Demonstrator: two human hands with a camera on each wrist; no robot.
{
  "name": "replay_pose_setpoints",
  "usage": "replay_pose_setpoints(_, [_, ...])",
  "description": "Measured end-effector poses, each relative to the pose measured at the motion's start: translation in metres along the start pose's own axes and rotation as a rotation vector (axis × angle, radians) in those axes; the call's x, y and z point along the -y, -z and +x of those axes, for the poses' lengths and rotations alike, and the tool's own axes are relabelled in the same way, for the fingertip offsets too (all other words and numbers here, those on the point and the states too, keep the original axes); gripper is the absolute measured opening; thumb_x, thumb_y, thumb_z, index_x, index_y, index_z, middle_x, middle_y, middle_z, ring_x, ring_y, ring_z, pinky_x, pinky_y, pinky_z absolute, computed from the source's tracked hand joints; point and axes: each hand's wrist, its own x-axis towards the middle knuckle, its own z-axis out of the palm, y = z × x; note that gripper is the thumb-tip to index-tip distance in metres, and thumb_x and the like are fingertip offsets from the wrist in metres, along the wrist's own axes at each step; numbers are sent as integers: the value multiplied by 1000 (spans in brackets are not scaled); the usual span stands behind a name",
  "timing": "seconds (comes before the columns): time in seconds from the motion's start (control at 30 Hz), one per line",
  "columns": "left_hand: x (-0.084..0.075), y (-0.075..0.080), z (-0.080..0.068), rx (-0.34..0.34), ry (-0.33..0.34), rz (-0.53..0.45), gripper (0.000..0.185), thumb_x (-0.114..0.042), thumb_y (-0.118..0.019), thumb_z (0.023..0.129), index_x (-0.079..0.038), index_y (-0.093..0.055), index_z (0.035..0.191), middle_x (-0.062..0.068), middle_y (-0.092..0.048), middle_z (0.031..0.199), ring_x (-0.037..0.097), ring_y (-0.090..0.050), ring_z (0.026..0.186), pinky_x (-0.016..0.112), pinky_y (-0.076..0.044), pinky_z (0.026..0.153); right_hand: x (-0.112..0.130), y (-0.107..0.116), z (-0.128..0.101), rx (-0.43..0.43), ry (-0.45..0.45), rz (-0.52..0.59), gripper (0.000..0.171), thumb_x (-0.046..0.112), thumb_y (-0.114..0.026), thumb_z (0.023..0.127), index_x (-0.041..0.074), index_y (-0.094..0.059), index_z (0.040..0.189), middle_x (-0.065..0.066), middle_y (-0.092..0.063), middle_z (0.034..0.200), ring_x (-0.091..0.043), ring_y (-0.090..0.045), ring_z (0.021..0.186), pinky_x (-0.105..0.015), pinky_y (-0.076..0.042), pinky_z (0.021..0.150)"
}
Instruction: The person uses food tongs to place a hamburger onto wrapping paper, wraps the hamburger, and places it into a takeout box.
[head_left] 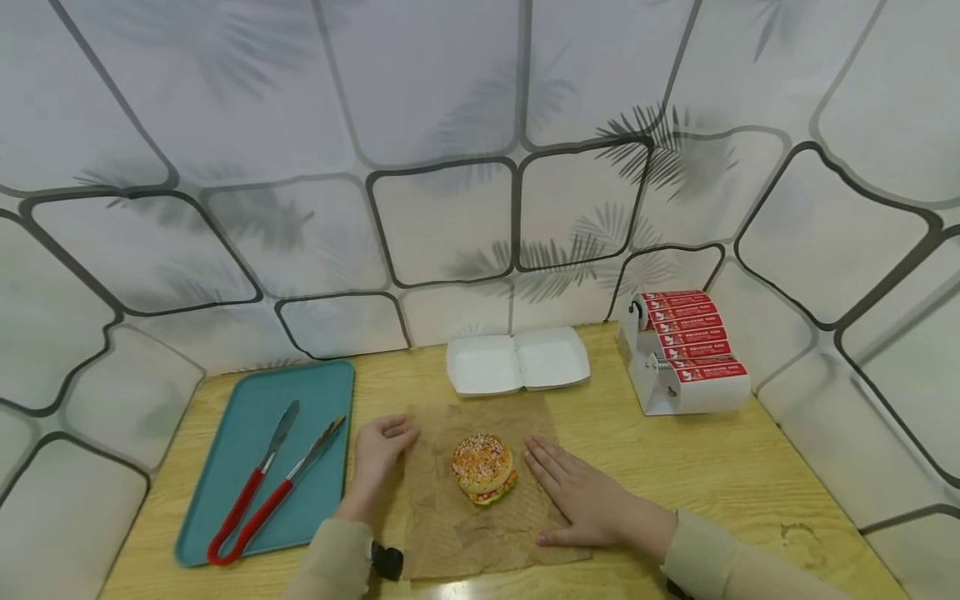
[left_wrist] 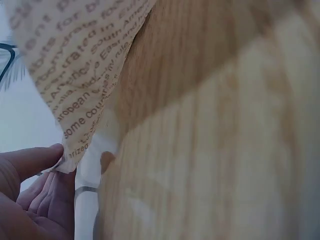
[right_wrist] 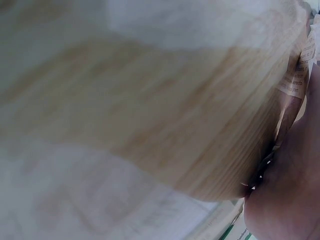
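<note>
A hamburger [head_left: 482,467] with a seeded bun sits near the middle of a brown printed sheet of wrapping paper [head_left: 450,554] on the wooden table. My left hand [head_left: 380,454] is at the sheet's upper left corner; in the left wrist view its thumb and finger pinch the paper's corner [left_wrist: 75,130], which is raised off the table. My right hand [head_left: 581,496] rests flat on the paper's right side, fingers straight and pointing toward the burger. In the right wrist view only part of the right hand [right_wrist: 290,185] shows, beside the paper.
A teal tray [head_left: 307,383] at the left carries red-handled tongs [head_left: 255,504]. Behind the paper stands an open white takeaway box [head_left: 555,358]. At the back right is a white holder with red-and-white printed strips [head_left: 690,333]. Patterned walls [head_left: 450,225] enclose the table.
</note>
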Motion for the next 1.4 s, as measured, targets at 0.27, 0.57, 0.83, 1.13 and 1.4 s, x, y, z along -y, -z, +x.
replay_pose_setpoints(0.27, [-1,-1,0,-39,-4,26,37,-9,-79,94,11,-72,125,28,-77,116,42,-74,116,43,-64,97,-1,-2,-1,19,-13,20,111,83,-39,98,-2,-24,167,-23,-18,177,-39,-22,164,-49,-38,129])
replay_pose_setpoints(0.57, [-3,-3,0,-58,-47,67,33,-12,-81,93,9,-75,118,26,-78,114,39,-76,111,29,-64,84,0,-1,-2,13,-12,19,111,83,-39,98,-3,-25,167,-23,-19,176,-39,-23,164,-49,-39,128])
replay_pose_setpoints(0.83, [-13,-4,-7,-59,-102,12,26,-12,-75,99,9,-78,114,25,-80,110,12,-75,85,14,-55,66,1,0,-1,13,-12,25,110,83,-39,98,-3,-25,167,-23,-19,176,-38,-23,164,-49,-38,128])
replay_pose_setpoints(1.13, [-28,-8,-24,-62,-198,28,19,-8,-74,99,7,-81,107,25,-80,104,1,-70,75,12,-55,65,-1,-2,0,11,-12,16,111,84,-38,98,-2,-24,167,-23,-18,177,-38,-23,164,-49,-39,128])
replay_pose_setpoints(1.4, [-35,-19,-44,-67,-353,128,13,-8,-76,97,1,-84,103,18,-83,101,28,-79,91,14,-57,74,0,1,-1,-11,-5,-3,110,83,-41,98,-4,-28,165,-25,-23,175,-39,-26,162,-48,-42,126])
